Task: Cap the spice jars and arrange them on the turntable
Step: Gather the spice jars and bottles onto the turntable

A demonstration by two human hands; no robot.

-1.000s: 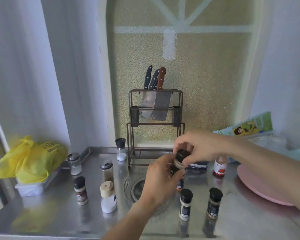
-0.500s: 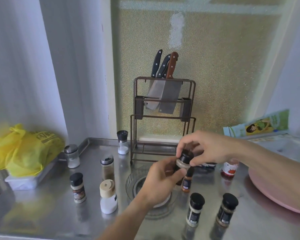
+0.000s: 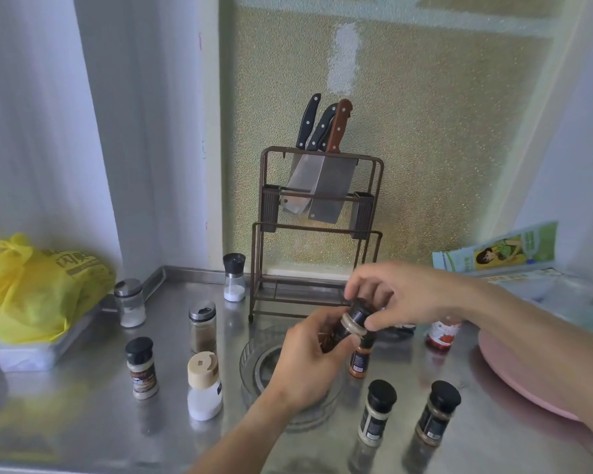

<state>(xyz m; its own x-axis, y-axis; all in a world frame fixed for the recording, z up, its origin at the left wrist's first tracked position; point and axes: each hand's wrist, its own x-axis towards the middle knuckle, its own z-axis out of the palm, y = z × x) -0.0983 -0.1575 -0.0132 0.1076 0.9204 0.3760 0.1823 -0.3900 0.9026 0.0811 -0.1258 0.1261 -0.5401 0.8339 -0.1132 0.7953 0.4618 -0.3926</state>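
Observation:
My left hand (image 3: 308, 357) grips a small spice jar (image 3: 343, 331), tilted, above the clear turntable (image 3: 254, 357). My right hand (image 3: 394, 292) pinches the jar's black cap (image 3: 359, 311) at its mouth. Other jars stand on the steel counter: two black-capped ones (image 3: 375, 412) (image 3: 437, 413) at front right, an orange-filled one (image 3: 359, 360) behind my left hand, a red-filled one (image 3: 440, 333), a black-capped jar (image 3: 141, 367), a beige-capped white jar (image 3: 204, 384), a silver-lidded brown jar (image 3: 202, 325), a glass shaker (image 3: 129, 302) and a grinder (image 3: 234, 277).
A brown knife rack (image 3: 317, 234) with cleavers stands at the back against the wall. A yellow plastic bag (image 3: 35, 285) lies on a white tray at the left. A pink plate (image 3: 521, 374) sits at the right, with packets behind it.
My view has dropped and drawn slightly closer. Both hands stay on the jar and cap over the turntable, with the right fingers shifting around the cap.

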